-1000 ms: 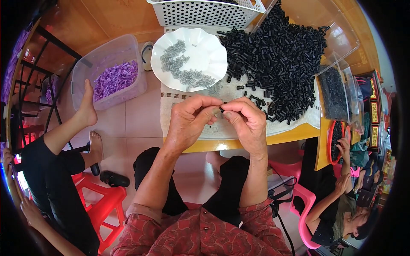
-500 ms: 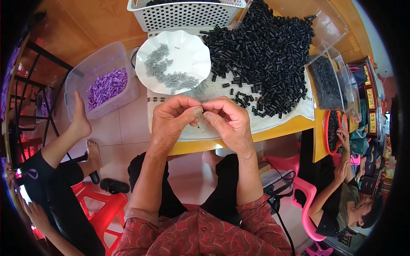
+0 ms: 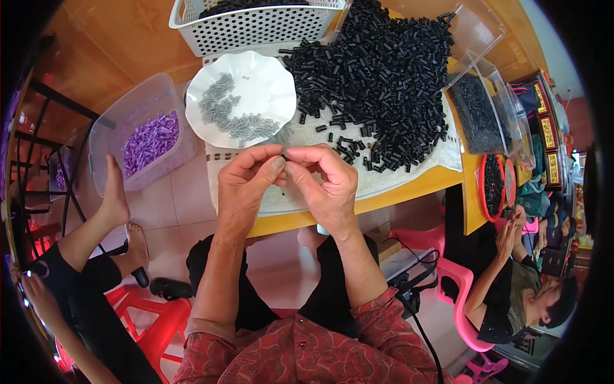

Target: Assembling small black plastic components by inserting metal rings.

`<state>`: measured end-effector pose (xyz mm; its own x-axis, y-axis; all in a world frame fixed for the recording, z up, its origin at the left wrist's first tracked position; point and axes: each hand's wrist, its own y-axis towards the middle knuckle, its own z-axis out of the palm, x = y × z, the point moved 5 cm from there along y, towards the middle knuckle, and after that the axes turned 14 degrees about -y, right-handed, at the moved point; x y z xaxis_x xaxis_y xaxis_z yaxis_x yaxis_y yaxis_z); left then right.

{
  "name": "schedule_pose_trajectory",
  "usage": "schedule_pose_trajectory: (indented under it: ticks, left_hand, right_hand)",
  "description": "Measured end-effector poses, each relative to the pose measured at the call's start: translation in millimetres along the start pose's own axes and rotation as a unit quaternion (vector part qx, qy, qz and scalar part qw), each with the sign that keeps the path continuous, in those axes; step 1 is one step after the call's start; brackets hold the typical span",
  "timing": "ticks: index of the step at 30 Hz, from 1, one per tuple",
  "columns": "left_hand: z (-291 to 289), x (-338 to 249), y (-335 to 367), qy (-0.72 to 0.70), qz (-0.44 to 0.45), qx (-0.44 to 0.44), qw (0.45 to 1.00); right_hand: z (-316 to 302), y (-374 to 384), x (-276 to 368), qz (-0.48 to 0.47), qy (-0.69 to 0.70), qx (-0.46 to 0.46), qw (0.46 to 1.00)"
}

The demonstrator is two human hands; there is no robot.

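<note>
My left hand [image 3: 246, 182] and my right hand [image 3: 326, 182] meet fingertip to fingertip over the near part of the cloth [image 3: 300, 193]. Thumbs and index fingers of both are pinched on a tiny dark piece [image 3: 284, 156], mostly hidden by the fingertips. Just beyond my left hand stands a white scalloped plate [image 3: 272, 83] with many small clear, silvery coil-like pieces [image 3: 256, 126] along its left and near sides. A big heap of short black tubular parts [image 3: 390, 83] spreads to the right, with loose ones scattered toward my right hand.
Behind the plate stands a white perforated basket [image 3: 256, 32] holding black parts. A clear bin of purple pieces [image 3: 150, 144] is on the left, beside another person's bare leg. Clear boxes [image 3: 480, 115] and a red tray [image 3: 491, 185] lie right, near a seated person.
The view has shifted slightly, so the table items sit further left. Both hands keep their pinch together. The person at right has drawn their hand back from the red tray.
</note>
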<state>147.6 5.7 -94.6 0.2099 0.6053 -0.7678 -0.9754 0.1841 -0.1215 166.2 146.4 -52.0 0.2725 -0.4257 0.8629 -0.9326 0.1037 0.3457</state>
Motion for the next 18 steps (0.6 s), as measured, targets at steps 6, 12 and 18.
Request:
schedule_pose_trajectory:
  ticks: [6,12,18]
  left_hand:
    - [-1.3,-0.6,-0.6,0.019,0.03,0.001,0.999]
    - [6.0,-4.4,-1.8,-0.043,0.011,-0.02,0.999]
    - [5.1,1.3,-1.3,-0.037,-0.013,-0.024,0.999]
  right_hand:
    - [-5.0,1.1,-4.2,0.015,-0.02,0.053,0.998]
    - [-51.9,8.3,-37.6,0.092,0.019,-0.116,0.989]
    - [-70.9,10.5,-50.0,0.023,-0.242,-0.168,0.955]
